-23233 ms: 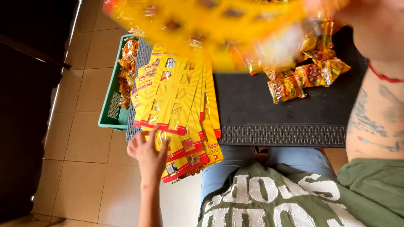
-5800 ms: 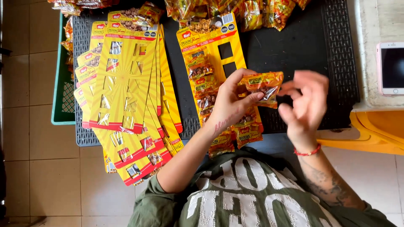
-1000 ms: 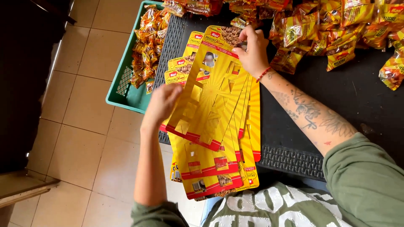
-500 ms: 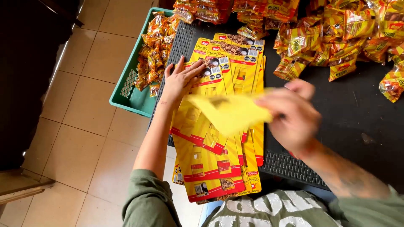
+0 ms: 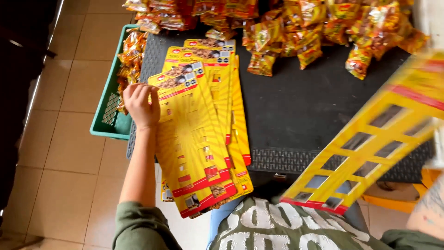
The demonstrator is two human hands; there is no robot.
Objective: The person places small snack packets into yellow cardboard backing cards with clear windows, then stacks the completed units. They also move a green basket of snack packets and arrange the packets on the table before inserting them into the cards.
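A fanned stack of yellow display cards with red lower edges lies on the left of a black mat and overhangs its near edge. My left hand sits at the stack's left edge, fingers curled on the top card. One yellow card with cut-out windows hangs blurred in the air at the right, above the mat's near corner. My right hand is almost entirely past the right frame edge; only its forearm shows beside that card.
Several yellow and red snack packets are heaped along the mat's far side. A green plastic basket with more packets stands on the tiled floor at the left. An orange object lies below the mat at the right.
My right hand has carried one yellow card from above the stack out to the right. My left hand slid from flat on the stack's top to its left edge.
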